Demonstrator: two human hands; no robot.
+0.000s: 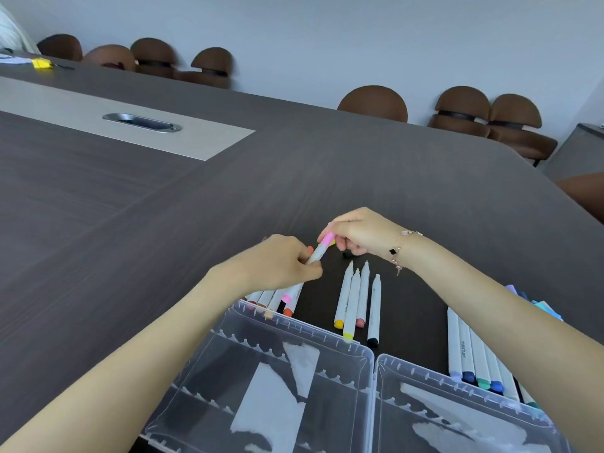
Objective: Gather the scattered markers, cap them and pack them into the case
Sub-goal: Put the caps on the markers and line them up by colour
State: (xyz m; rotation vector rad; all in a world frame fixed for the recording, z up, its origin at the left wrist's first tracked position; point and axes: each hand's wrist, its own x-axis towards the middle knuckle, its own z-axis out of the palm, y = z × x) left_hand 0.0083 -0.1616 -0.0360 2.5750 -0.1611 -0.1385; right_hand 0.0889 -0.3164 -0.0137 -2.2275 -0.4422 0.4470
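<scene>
The word "marker" is printed along the white barrel of one pen in the blue-capped group (474, 354), which lies on the bench (163, 207) at the lower right, partly hidden under the right forearm. No other writing can be read.

A white marker (318, 253) is held between both hands above the bench. Its barrel is gripped by the curled fingers and thumb of the left hand (281, 263). A pink cap (327, 239) sits at the marker's upper end and is pinched by the fingers of the right hand (356, 232); whether the cap is fully seated cannot be told. A bracelet (400, 248) is worn on the right wrist. A small dark object, too blurred to identify, lies on the bench just below the right hand.

Just beneath the left hand a bundle of capped markers (277, 299) rests on the bench, with pink, orange and reddish caps pointing toward the case. Between the two hands and nearer the camera, four uncapped markers (358, 299) are laid side by side, bare tips pointing away, with yellow, pale pink and black caps on their near ends.

The clear plastic case (327, 338) lies open in two halves at the bottom of the view, its ribbed dividers visible; the four uncapped markers lie just beyond its far rim.

Brown chairs (372, 104) stand along the far edge of the bench.
</scene>
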